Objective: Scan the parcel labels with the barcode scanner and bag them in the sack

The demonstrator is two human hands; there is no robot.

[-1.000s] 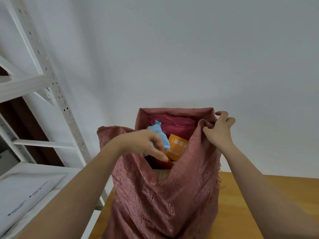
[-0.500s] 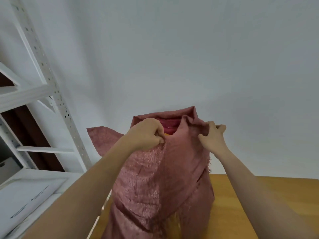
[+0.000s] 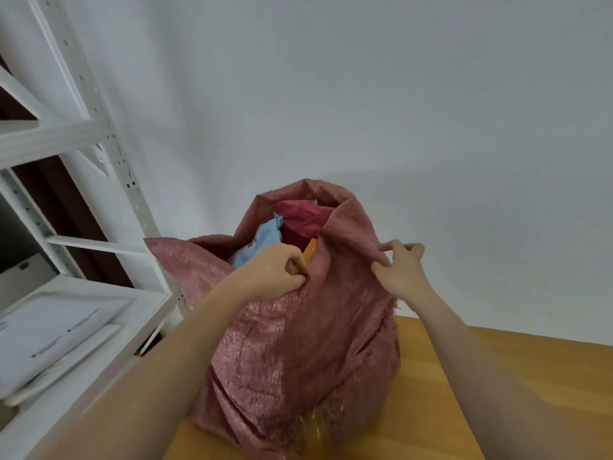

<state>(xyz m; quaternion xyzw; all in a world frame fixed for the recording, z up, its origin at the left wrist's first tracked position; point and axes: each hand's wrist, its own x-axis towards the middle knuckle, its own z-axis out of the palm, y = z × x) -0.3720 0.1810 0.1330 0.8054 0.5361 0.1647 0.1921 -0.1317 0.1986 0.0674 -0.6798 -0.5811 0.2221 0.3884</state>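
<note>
A pink woven sack [image 3: 298,353] stands upright on the wooden table [image 3: 517,393], its mouth partly open. Inside it show a light blue parcel [image 3: 262,239], a red parcel [image 3: 303,217] and the edge of an orange one [image 3: 310,249]. My left hand [image 3: 275,273] grips the near rim of the sack with curled fingers. My right hand [image 3: 399,270] pinches the right side of the rim. No barcode scanner is in view.
A white metal shelving rack [image 3: 99,154] stands at the left, close to the sack. Flat white envelopes [image 3: 49,336] lie on its lower shelf. A plain white wall rises behind the table.
My left hand came out of the sack's mouth and gripped its near rim. Both hands gathered the rim; it has now spread a little, showing the parcels again.
</note>
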